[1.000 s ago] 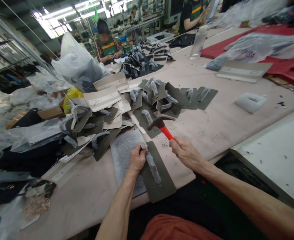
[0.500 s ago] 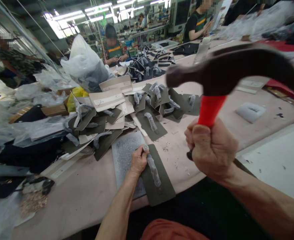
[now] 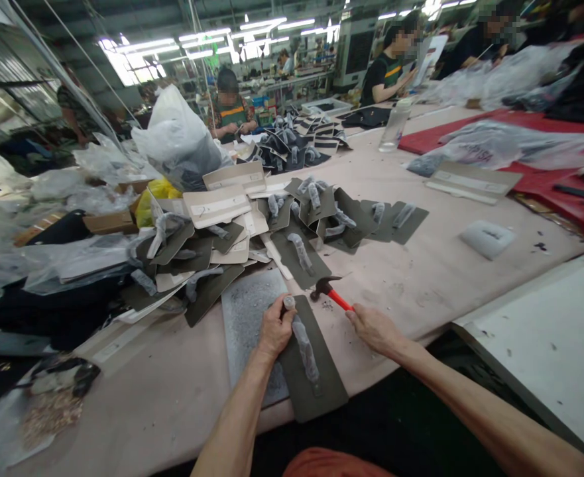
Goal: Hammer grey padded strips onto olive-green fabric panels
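Note:
My left hand is closed around a short metal punch, its round top showing above my fingers. The punch stands at the upper end of a plastic-wrapped handle on a dark olive panel. That panel lies partly over a grey, pitted slab. What the punch's lower tip touches is hidden by my hand. My right hand grips the red handle of a claw hammer. The hammer's dark head is low over the table, right of the panel and apart from the punch.
Olive panels with wrapped handles are heaped beyond the slab. Plastic bags crowd the left side. A white block and a clear bottle stand to the right. A white board is at the near right. Several people work farther back.
The hammer has come down from high in front of the camera to just above the table, with my right hand still on it. My left hand keeps the punch in about the same place.

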Available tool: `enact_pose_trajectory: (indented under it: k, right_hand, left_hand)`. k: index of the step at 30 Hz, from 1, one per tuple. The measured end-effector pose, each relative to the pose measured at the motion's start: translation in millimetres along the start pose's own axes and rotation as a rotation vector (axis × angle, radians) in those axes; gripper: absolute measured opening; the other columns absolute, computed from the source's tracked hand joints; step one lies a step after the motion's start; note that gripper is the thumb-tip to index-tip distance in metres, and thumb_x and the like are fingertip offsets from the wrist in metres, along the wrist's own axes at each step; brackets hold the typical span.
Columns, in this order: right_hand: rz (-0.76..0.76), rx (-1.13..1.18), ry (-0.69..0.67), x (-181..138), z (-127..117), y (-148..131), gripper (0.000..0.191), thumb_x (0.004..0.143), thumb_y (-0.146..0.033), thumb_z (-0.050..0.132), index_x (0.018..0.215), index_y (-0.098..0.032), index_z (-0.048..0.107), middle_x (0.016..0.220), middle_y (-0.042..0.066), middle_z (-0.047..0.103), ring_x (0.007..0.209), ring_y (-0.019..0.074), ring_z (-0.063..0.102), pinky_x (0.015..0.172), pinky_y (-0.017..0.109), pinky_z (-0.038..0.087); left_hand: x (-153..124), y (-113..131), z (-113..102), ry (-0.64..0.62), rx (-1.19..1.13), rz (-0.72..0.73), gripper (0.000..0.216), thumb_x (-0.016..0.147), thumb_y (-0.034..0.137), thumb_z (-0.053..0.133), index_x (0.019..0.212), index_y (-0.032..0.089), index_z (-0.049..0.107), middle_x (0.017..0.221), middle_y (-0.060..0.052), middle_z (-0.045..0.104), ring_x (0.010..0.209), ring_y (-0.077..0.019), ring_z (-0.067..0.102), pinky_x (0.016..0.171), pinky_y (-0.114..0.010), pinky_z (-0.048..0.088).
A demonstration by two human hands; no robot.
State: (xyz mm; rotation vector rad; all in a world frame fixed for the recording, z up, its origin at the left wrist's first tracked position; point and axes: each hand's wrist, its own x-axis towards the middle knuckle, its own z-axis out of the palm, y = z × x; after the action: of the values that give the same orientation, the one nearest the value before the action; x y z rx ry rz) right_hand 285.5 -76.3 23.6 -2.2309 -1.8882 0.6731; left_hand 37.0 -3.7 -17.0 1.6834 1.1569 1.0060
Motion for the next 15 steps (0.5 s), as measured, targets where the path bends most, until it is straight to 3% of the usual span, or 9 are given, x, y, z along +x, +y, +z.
enact_pose_trajectory:
  k: [2, 5, 7, 9, 11, 14, 15]
  right_hand:
    - [-0.04, -0.055, 0.124, -2, 11, -5, 0.03, 0.097, -0.027, 0.043, 0.116, -0.009, 0.058, 0.106, 0.018, 0.063, 0.091, 0.0264, 0.059, 0.078, 0.037, 0.044]
    - [-0.382, -0.001, 0.233, -10, 17, -34, 0.049, 0.09, -0.016, 0.049, 0.139, -0.016, 0.045, 0.136, 0.018, 0.048, 0.117, 0.0283, 0.05, 0.095, 0.041, 0.043]
    - [-0.683, 0.013, 0.136, -16, 18, -57, 0.049, 0.086, -0.009, 0.047, 0.134, -0.022, 0.05, 0.141, 0.013, 0.045, 0.119, 0.025, 0.049, 0.096, 0.039, 0.042]
    - [-0.862, -0.055, 0.014, -21, 21, -76, 0.042, 0.082, -0.007, 0.048, 0.12, -0.022, 0.057, 0.141, 0.011, 0.046, 0.115, 0.0231, 0.051, 0.092, 0.037, 0.043]
    - [-0.868, -0.157, -0.022, -23, 24, -87, 0.032, 0.08, -0.01, 0.051, 0.11, -0.019, 0.059, 0.133, 0.013, 0.051, 0.106, 0.0236, 0.054, 0.088, 0.038, 0.043]
    - [-0.73, -0.255, 0.003, -20, 20, -91, 0.026, 0.078, -0.019, 0.054, 0.104, -0.015, 0.059, 0.113, 0.014, 0.061, 0.094, 0.0255, 0.059, 0.087, 0.042, 0.044]
    - [-0.647, -0.261, 0.022, -16, 14, -90, 0.025, 0.078, -0.021, 0.055, 0.101, -0.015, 0.06, 0.107, 0.015, 0.063, 0.091, 0.026, 0.06, 0.086, 0.042, 0.044]
  left_hand:
    - [-1, 1, -1, -0.01, -0.071, -0.016, 0.045, 0.082, 0.022, 0.065, 0.127, 0.023, 0.062, 0.109, -0.008, 0.075, 0.1, -0.0237, 0.069, 0.092, -0.037, 0.052]
    - [-2, 4, -3, -0.032, -0.058, 0.005, 0.038, 0.084, 0.024, 0.063, 0.121, 0.022, 0.066, 0.111, -0.008, 0.075, 0.103, -0.024, 0.068, 0.096, -0.038, 0.05]
    - [-1, 5, -3, -0.045, -0.024, 0.014, 0.027, 0.084, 0.025, 0.061, 0.11, 0.021, 0.07, 0.104, -0.007, 0.076, 0.097, -0.0225, 0.068, 0.092, -0.036, 0.052]
    - [4, 4, -1, -0.036, -0.037, -0.026, 0.021, 0.082, 0.029, 0.063, 0.099, 0.02, 0.072, 0.095, -0.005, 0.077, 0.088, -0.0208, 0.069, 0.084, -0.033, 0.055]
    - [12, 2, -1, 0.109, -0.145, -0.115, 0.022, 0.081, 0.037, 0.066, 0.091, 0.018, 0.069, 0.085, -0.005, 0.076, 0.078, -0.0198, 0.071, 0.076, -0.032, 0.056]
    - [19, 3, -9, 0.48, -0.382, -0.249, 0.033, 0.078, 0.05, 0.066, 0.084, 0.018, 0.063, 0.072, -0.004, 0.074, 0.067, -0.0192, 0.071, 0.068, -0.032, 0.058]
    - [17, 5, -16, 0.542, -0.415, -0.272, 0.034, 0.076, 0.051, 0.067, 0.084, 0.018, 0.062, 0.072, -0.004, 0.074, 0.066, -0.0195, 0.072, 0.068, -0.033, 0.059]
